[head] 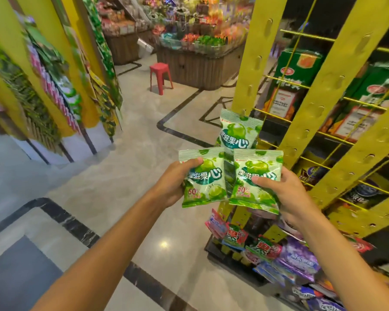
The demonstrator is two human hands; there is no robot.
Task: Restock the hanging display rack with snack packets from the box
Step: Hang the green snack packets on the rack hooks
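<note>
Two green packets (203, 177) (256, 179) at frame centre read "果滋果心" and "50%"; we see left hand (173, 182) and right hand (285, 196) each pinching one below a hung third (239, 131).

A red plastic stool (160, 77) stands on the glossy beige tile floor (130, 176), which is banded with dark inlay strips. Just behind the stool sits a wooden display bin (198, 66) heaped with bright sweets.
</note>
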